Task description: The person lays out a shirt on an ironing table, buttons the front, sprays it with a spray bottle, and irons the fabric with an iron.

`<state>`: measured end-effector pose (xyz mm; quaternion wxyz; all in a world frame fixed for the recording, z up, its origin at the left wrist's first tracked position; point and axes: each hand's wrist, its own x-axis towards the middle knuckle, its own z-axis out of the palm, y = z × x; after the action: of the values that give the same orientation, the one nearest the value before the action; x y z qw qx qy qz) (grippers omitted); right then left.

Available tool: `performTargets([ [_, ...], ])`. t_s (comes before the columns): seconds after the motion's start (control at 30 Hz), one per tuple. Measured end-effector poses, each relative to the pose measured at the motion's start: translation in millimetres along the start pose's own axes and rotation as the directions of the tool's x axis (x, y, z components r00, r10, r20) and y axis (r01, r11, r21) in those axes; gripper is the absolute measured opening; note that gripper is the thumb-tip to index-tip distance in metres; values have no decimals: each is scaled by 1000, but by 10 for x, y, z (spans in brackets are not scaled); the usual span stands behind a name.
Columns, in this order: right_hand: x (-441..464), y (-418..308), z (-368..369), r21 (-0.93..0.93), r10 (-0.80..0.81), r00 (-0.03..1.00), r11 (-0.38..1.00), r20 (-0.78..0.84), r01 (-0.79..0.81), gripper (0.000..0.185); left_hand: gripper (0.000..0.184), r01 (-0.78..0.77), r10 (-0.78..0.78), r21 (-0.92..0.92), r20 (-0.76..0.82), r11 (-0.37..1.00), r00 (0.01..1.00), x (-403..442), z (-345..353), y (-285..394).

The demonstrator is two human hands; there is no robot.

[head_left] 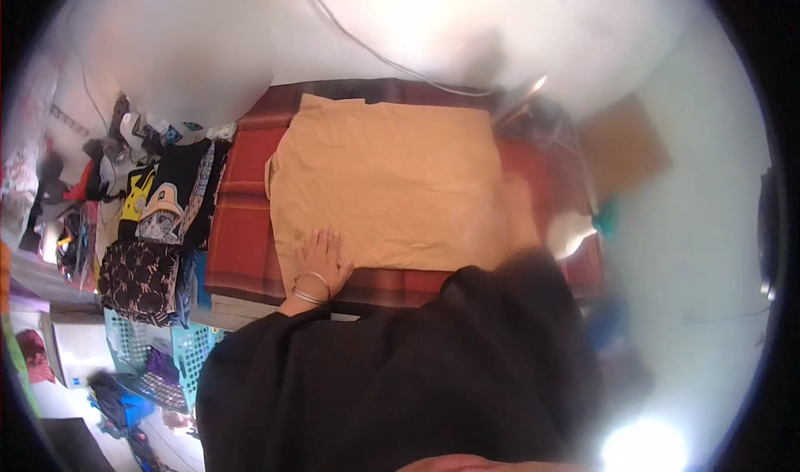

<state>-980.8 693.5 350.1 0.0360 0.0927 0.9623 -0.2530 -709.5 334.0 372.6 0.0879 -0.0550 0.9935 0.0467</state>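
Observation:
A tan garment (pixel 387 176) lies spread and folded into a rough rectangle on a red checked cloth (pixel 237 239). My left hand (pixel 323 259), with bangles at the wrist, rests flat on the garment's lower left corner, fingers apart. Over the garment's right edge is my right hand (pixel 508 209), smeared by motion; its fingers cannot be made out, nor whether they hold anything. Light creases run across the fabric.
Folded clothes (pixel 171 189) are stacked at the left, above a teal basket (pixel 125 339). A cable (pixel 375 51) runs along the back. A brown panel (pixel 625 147) and a blurred white object (pixel 569 233) are at the right.

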Motion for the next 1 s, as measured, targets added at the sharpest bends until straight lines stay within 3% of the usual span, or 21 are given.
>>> performTargets([
  [0.07, 160, 90, 92, 101, -32, 995, 994, -95, 41, 26, 65, -27, 25, -44, -52, 999, 998, -79, -39, -49],
  [0.1, 202, 125, 138, 186, -74, 978, 976, -197, 112, 24, 64, -12, 12, -70, 9, 998, 1000, -140, -197, -43],
  [0.13, 157, 66, 78, 200, -63, 978, 974, -200, 104, 24, 62, 8, -2, -93, 66, 996, 998, -168, -303, -59],
  [0.17, 125, -9, 2, 38, -138, 967, 988, -215, 150, 24, 62, 1, 4, -77, 63, 997, 998, -151, -282, -164],
  [0.2, 38, -136, -101, -125, -214, 953, 974, -215, 191, 24, 59, 37, -39, -212, -5, 977, 999, -121, -191, -355],
  [0.23, -72, -262, -164, -111, -204, 954, 977, -219, 183, 24, 57, 62, -89, -345, -64, 937, 994, -100, -103, -557],
  [0.3, -313, -558, -244, 9, -162, 968, 986, -191, 167, 26, 57, 64, -120, -397, -119, 916, 986, -62, 24, -986],
  [0.37, -542, -819, -240, 71, -227, 972, 970, -66, 231, 28, 57, 63, -156, -455, -169, 888, 973, -54, 172, -1175],
  [0.43, -579, -893, 204, 180, -433, 902, 887, 2, 425, 29, 56, 339, -396, -264, -205, 903, 895, -111, 299, -1236],
  [0.57, -691, -1058, 199, 189, -435, 897, 889, 72, 416, 27, 57, 390, -410, -128, -243, 912, 879, -225, 100, -966],
  [0.63, -617, -928, -93, 29, -200, 980, 980, 16, 199, 31, 57, 394, -419, -145, -248, 908, 874, -242, 168, -1000],
  [0.7, 324, -179, 565, -63, -199, 980, 978, -2, 199, 35, 57, 402, -428, -148, -259, 903, 866, -242, 127, -970],
  [0.73, 231, -228, 392, -72, -201, 979, 977, 8, 201, 35, 56, 404, -430, -147, -270, 903, 862, -244, 121, -946],
  [0.8, 81, -277, -26, -110, 16, 1000, 994, -9, -16, 43, 56, 403, -434, -164, -279, 901, 857, -236, 144, -964],
  [0.93, 286, -309, 23, 4, -64, 997, 998, 36, 64, 49, 54, 402, -442, -187, -300, 896, 846, -238, 116, -929],
  [1.0, 541, -271, 133, 6, -116, 982, 993, 149, 116, 46, 55, 398, -438, -186, -311, 898, 844, -235, 132, -939],
])
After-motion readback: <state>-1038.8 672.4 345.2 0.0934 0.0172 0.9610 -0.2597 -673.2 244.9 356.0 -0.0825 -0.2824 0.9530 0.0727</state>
